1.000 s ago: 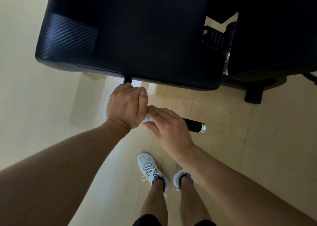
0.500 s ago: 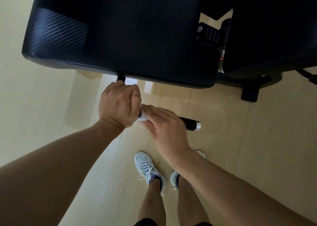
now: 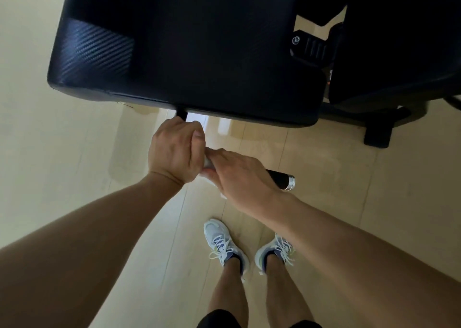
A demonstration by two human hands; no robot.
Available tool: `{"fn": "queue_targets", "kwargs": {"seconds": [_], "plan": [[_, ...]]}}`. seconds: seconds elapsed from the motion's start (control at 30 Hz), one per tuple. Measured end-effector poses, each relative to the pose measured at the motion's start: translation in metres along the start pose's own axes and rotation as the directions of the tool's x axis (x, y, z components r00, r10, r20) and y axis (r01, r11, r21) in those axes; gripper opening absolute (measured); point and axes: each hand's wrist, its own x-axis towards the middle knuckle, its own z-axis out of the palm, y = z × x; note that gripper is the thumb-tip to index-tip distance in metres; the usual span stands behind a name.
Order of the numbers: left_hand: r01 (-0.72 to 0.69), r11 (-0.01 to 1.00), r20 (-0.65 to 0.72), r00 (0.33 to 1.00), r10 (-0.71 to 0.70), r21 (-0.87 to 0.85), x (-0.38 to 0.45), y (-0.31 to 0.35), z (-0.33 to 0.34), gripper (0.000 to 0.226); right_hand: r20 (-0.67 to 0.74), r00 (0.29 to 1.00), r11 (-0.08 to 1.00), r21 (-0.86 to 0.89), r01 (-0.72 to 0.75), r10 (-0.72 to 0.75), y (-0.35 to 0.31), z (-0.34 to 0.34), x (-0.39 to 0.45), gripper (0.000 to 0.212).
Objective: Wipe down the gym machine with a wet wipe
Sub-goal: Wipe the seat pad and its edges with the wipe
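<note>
1. The black handle bar of the gym machine is being gripped by the left hand, whose fingers are being kept curled tightly round the part nearest the padded seat.
2. The wet wipe is being pressed round the bar by the right hand, just beside the left hand and touching it; only small white edges of the wipe are being shown, between the two hands and under the right palm.
3. The right fingers are being held bent over the wipe and bar; how fully they are being closed underneath cannot be told.
4. The bar's silver end cap is being left uncovered beyond the right wrist.
5. Compared with half a second ago, the same grips are being kept by both hands, while the right foot, then mostly hidden behind the right forearm, is now being seen beside the left foot on the pale floor.
</note>
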Motion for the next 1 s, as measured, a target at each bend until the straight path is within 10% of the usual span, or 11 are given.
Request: {"fn": "queue_targets", "kwargs": {"seconds": [0.23,0.7,1.0], "plan": [[-0.036,0.999,-0.024,0.999,0.036,-0.006,0.000,0.002,-0.001,0.039,0.104,0.991,0.996,-0.013,-0.088,0.089,0.044,-0.017,-0.048,0.049],[-0.022,0.999,-0.010,1.000,0.022,0.043,-0.001,0.003,0.000,0.036,-0.182,0.983,0.997,-0.066,-0.042,0.029,-0.014,0.018,-0.002,0.028],[-0.030,0.999,-0.034,0.999,0.031,0.034,0.000,0.003,-0.002,0.037,0.110,0.959,0.946,0.169,-0.277,0.261,0.031,-0.011,-0.053,0.066]]}}
